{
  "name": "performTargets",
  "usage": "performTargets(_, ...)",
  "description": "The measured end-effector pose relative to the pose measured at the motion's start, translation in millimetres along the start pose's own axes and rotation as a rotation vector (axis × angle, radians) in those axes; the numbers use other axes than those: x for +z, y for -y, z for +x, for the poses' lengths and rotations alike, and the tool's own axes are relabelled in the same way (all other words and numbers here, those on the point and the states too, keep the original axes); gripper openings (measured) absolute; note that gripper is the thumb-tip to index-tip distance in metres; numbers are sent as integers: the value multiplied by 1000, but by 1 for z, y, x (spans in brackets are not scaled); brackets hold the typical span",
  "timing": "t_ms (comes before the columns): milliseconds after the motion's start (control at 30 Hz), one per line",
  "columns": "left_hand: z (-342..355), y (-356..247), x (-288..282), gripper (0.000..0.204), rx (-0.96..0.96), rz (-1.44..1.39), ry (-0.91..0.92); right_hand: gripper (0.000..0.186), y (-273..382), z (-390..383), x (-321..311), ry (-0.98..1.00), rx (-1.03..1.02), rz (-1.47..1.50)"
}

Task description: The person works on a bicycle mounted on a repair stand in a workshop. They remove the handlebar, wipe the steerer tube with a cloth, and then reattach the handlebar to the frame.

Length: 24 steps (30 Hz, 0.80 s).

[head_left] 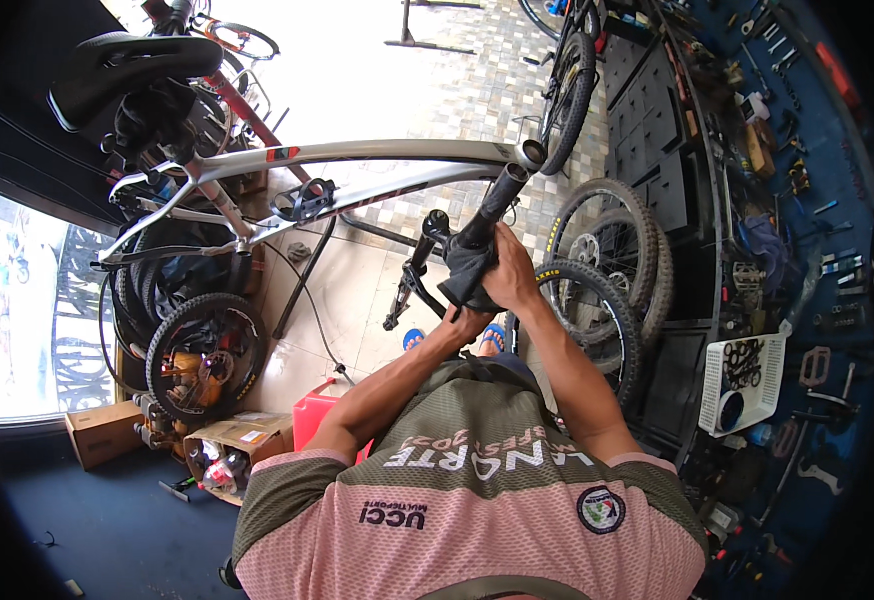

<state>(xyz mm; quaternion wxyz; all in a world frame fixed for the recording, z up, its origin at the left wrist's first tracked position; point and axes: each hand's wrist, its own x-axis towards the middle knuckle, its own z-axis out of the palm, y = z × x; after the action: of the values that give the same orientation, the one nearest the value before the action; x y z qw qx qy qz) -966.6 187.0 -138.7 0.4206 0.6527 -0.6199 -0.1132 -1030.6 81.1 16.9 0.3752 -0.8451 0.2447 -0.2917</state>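
Observation:
A black bicycle fork (417,268) is in front of me, its bare tube (503,190) pointing up toward the front end of a silver bike frame (377,150). A dark rag (469,272) is bunched around the lower part of that tube. My right hand (509,272) is closed over the rag and tube from the right side. Below it, my left hand (467,322) grips the rag's lower end, its fingers partly hidden by the cloth. The tube's tip lies close to the frame's head tube (530,153); whether they touch I cannot tell.
The frame carries a black saddle (137,65) at upper left. Wheels (597,310) lean against black drawers (652,130) on my right, below a tool wall (817,200). A red container (314,412), cardboard box (242,440) and wheel (207,355) stand left; a white basket (742,385) sits right.

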Motion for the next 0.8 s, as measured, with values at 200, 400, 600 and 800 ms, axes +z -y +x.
performTargets(200,22,-39,-44,29,-268,-642,185,34,-25,0,-44,225,116,111)
performTargets(400,21,-41,-37,24,-407,-676,221,40,-56,4,-55,287,151,274)
performTargets(600,33,-41,-43,20,-346,-703,398,82,-94,7,-58,525,123,684)
performTargets(800,42,-47,-49,32,-347,-742,526,65,-81,28,-73,636,8,560)
